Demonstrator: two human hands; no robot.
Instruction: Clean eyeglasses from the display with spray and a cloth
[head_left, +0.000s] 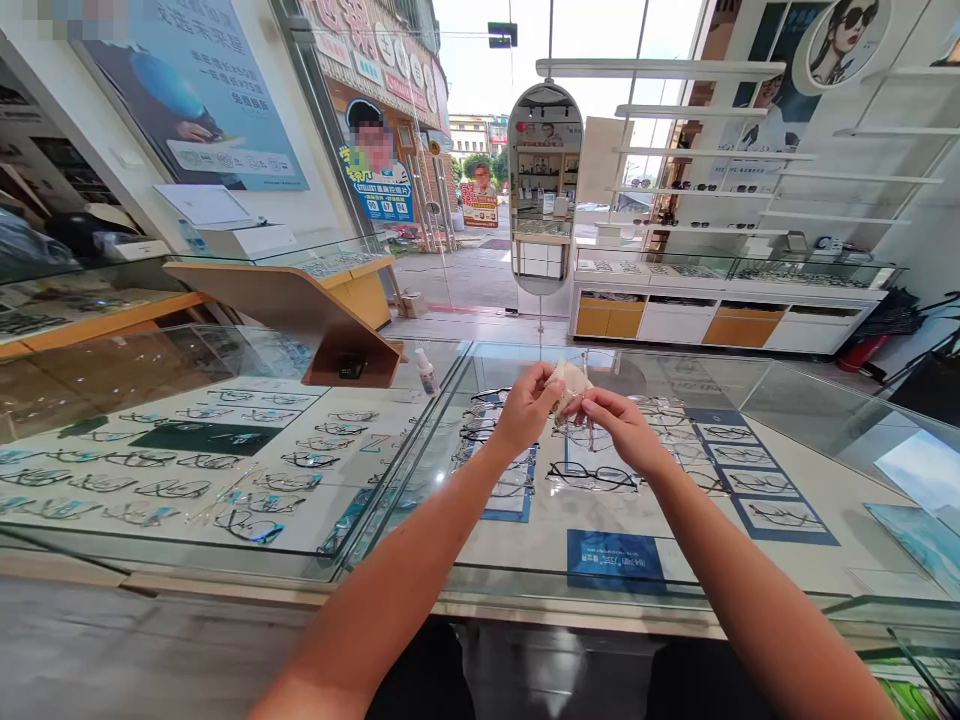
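Above the glass display case [525,590], my left hand [529,405] is closed on a cream-coloured cloth [573,378], which is bunched up at the fingertips. My right hand [622,425] pinches a thin-framed pair of glasses [590,437] right beside the cloth. Most of the glasses are hidden by the cloth and my fingers, and a slender part sticks up and down past them. Under the glass below my hands lie dark-rimmed glasses [592,477] and rows of other frames. The fingers of both hands nearly meet at the cloth.
A small white spray bottle [426,372] stands on the left counter's glass, near a brown slanted stand [300,310]. Beneath the glass lies a blue card [615,562]. An oval mirror [545,190] rises ahead, with white shelves [712,153] to its right.
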